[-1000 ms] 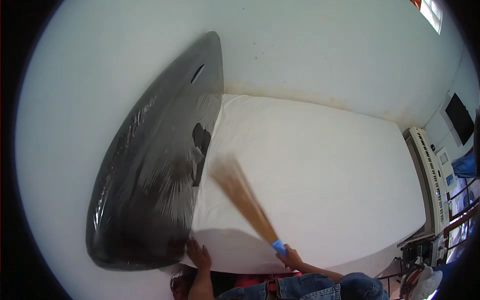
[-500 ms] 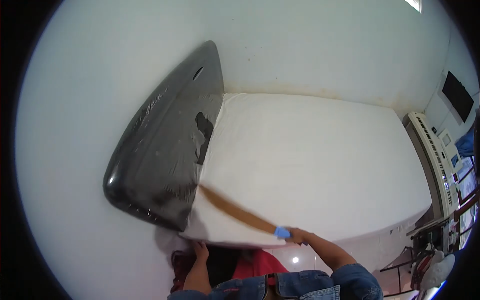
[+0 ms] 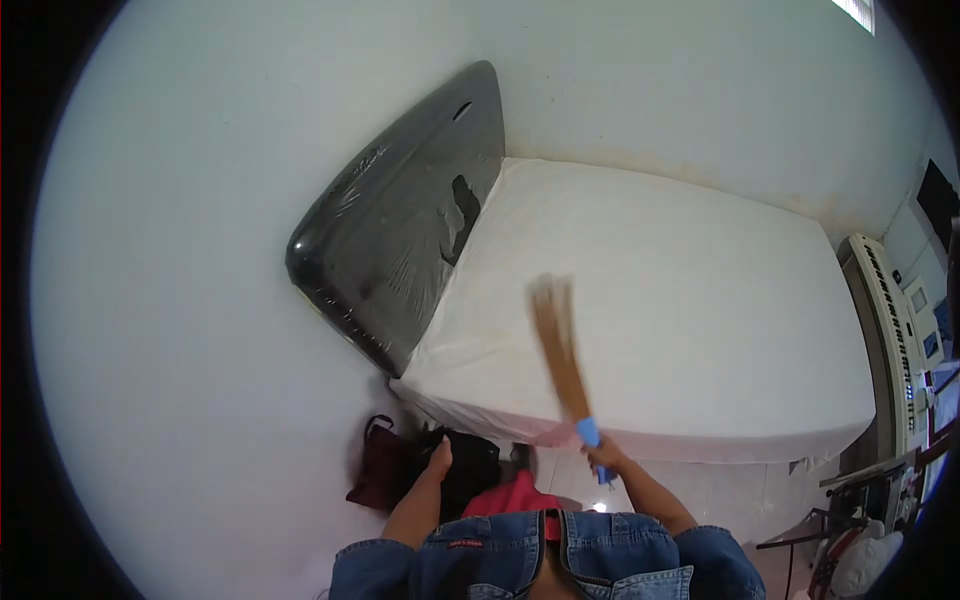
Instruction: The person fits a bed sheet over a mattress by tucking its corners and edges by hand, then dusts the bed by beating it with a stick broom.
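My right hand is wrapped around the blue-bound grip of a stick broom. The broom points away from me, its blurred bristle ends over the white sheet of the bed; whether they touch it I cannot tell. Near the bed's front left corner, my left hand is in front of a black bag. Its fingers are mostly hidden, and I cannot make out whether it touches the bag. A dark headboard in torn plastic wrap stands at the bed's left end.
A maroon bag rests by the left wall, and red cloth lies below me. Past the bed's right end stands a keyboard. A dark stand and white tiled floor are at the lower right.
The broom has swung from the headboard side to the right and now points away from me. My left hand has come off the bed's corner edge. The view has shifted.
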### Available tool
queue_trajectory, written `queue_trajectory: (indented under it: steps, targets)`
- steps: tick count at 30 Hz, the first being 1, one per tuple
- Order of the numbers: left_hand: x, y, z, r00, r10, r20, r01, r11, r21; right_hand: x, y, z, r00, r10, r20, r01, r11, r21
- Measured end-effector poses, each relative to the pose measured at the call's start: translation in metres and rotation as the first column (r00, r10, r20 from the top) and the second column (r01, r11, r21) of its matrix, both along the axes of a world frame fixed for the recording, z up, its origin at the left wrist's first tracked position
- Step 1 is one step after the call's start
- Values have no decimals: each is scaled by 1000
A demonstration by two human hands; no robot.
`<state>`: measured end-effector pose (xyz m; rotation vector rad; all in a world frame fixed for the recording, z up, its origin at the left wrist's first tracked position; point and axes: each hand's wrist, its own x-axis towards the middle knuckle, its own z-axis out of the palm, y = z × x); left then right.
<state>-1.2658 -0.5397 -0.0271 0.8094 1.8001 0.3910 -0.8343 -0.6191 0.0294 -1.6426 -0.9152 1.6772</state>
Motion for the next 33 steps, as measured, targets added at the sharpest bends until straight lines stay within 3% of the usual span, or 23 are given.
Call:
queue_trajectory:
  steps: [2, 4, 5, 6, 7, 9, 11, 13, 19, 21, 22, 24, 25, 27, 29, 30, 32, 33]
  targets:
    - [-9, -15, -4, 997, -79, 6, 79, 997, 16, -10, -41, -12, 929, 339, 144, -339, 940, -26]
    - [-7, -29, 12, 995, 102, -22, -102, 995, 23, -5, -72, -21, 723, 590, 361, -645, 763, 45]
    - [-23, -28, -15, 990, 127, -69, -125, 992, 27, 2, -83, -31, 591, 658, 467, -776, 622, 106]
    - [-36, -28, -36, 982, 152, -116, -149, 988, 30, 3, -90, 0, 555, 713, 428, -785, 619, -14]
    - [-44, -29, -45, 971, 177, -162, -173, 984, 35, 8, -92, 14, 563, 705, 432, -779, 627, -8]
    - [-39, -37, -36, 961, 224, -162, -208, 972, 109, 19, -99, 30, 596, 604, 529, -756, 644, 115]
    - [-24, -43, -18, 951, 268, -154, -240, 954, 177, 33, -98, 55, 684, 579, 444, -669, 740, 67]
    - [-7, -38, -4, 923, 213, -320, 46, 766, 641, 46, -101, 79, 847, 417, 330, -463, 884, 72]
    - [52, 30, 4, 865, 210, -456, 239, 626, 742, 72, -113, 109, 954, 49, 294, -90, 988, 129]
    - [74, 57, 6, 884, 181, -431, 253, 590, 767, 71, -109, 113, 963, -183, 198, 153, 975, 159]
    - [89, 68, 12, 916, 107, -387, 237, 634, 736, 70, -102, 108, 959, -199, 200, 166, 971, 170]
    - [122, 88, 26, 924, 23, -382, 271, 666, 695, 68, -83, 100, 913, -405, 52, 381, 891, 248]
    - [137, 105, 18, 928, 12, -373, 274, 657, 702, 67, -68, 94, 906, -419, 58, 391, 883, 258]
    - [161, 132, 0, 962, -30, -270, 233, 604, 762, 56, -32, 82, 875, -471, -113, 481, 817, 319]
    - [183, 151, -9, 962, -58, -268, 252, 571, 781, 32, 9, 125, 909, -394, 137, 282, 823, 494]
    - [192, 161, -11, 975, -135, -175, 221, 618, 755, 26, 35, 115, 933, -357, -36, 342, 855, 389]
    - [204, 179, -17, 967, -256, 4, 171, 656, 735, 11, 88, 121, 953, -288, -96, 302, 868, 393]
    - [208, 188, -12, 965, -263, 1, 178, 656, 733, 4, 114, 122, 950, -295, -99, 309, 867, 391]
